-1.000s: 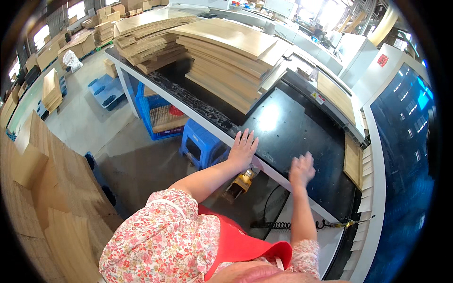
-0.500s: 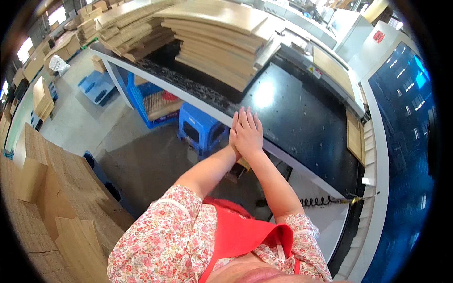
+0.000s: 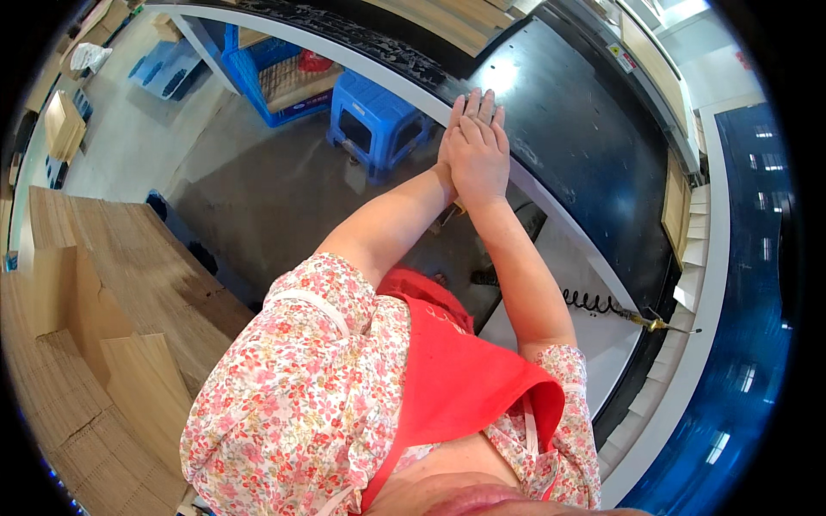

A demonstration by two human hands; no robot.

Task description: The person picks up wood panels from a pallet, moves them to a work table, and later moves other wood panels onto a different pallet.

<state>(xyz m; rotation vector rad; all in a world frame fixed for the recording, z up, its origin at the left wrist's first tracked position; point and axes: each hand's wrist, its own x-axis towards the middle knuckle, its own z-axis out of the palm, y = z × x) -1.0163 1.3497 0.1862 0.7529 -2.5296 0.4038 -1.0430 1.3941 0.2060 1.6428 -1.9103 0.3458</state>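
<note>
My left hand (image 3: 446, 148) and my right hand (image 3: 480, 165) are pressed together, palm against palm. The right one lies over the left and hides most of it. Past the right hand's fingers, the left fingertips stick out. Fingers on both hands are stretched, and no object shows between them. They are over the near edge of a black-topped worktable (image 3: 572, 155) with a light frame.
Beneath the table stand a blue plastic stool (image 3: 379, 107) and a blue crate (image 3: 258, 90). Boards (image 3: 456, 21) are stacked at the back. Stacked brown cardboard (image 3: 155, 267) fills the left. A coiled black air hose (image 3: 594, 301) with a brass-coloured nozzle hangs at right.
The view has tilted downward, so the table and stool sit higher in the picture. My right hand has slid back along the left, whose fingertips now reach farther past it.
</note>
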